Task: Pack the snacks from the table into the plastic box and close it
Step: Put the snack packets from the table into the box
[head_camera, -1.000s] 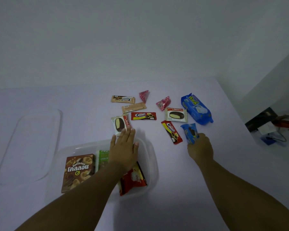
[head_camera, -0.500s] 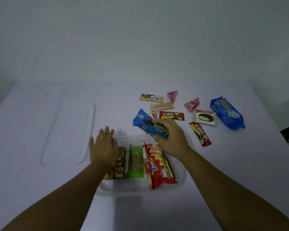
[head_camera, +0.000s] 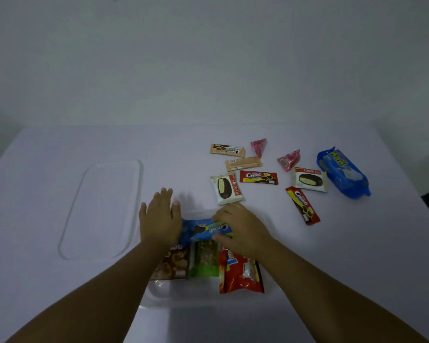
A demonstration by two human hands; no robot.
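While snacks crowd the plastic box (head_camera: 159,290), loose packets (head_camera: 258,177) lie beyond.

The clear plastic box (head_camera: 159,289) sits open, holding a brown carton (head_camera: 174,264), a green packet (head_camera: 204,262) and a red bag (head_camera: 242,276) side by side. A blue cookie pack (head_camera: 203,230) lies crosswise over their far ends, seemingly inside the box. The clear lid (head_camera: 102,209) lies flat to the left. Two Choco Pie packs (head_camera: 227,188), slim wrappers (head_camera: 258,177), pink candies (head_camera: 288,159) and a big blue bag (head_camera: 342,173) lie beyond.
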